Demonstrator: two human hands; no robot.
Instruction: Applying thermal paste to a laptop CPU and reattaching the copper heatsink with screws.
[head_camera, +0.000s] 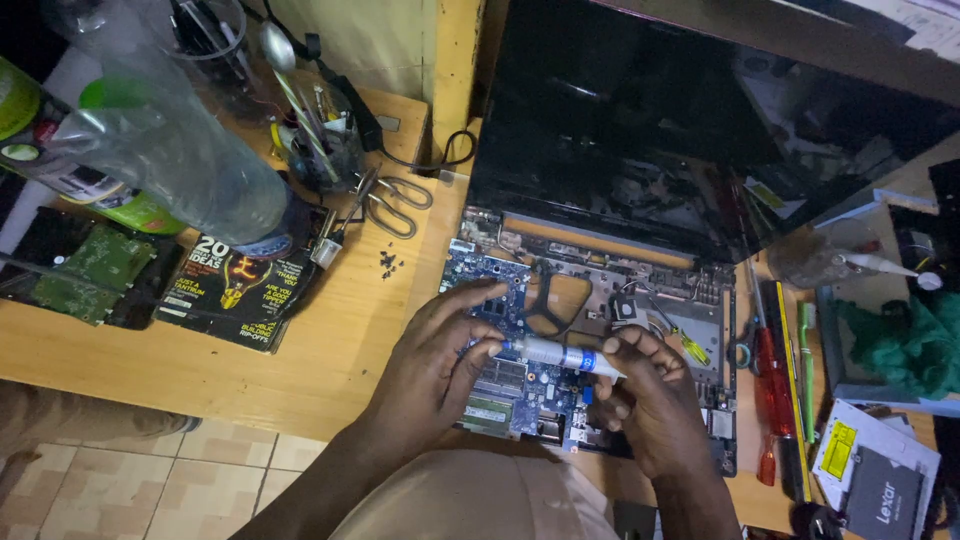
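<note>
Both hands, left (435, 365) & right (650, 400), grip white syringe (560, 354) (over laptop motherboard (500, 385)).

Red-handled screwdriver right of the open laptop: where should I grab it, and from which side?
Probably by the red handle, coming from above. The screwdriver lies flat on the wooden desk, handle toward the near edge, thin shaft pointing at the laptop screen. The laptop base and a green-yellow tool crowd its sides, so pinch across the handle from overhead.
</note>
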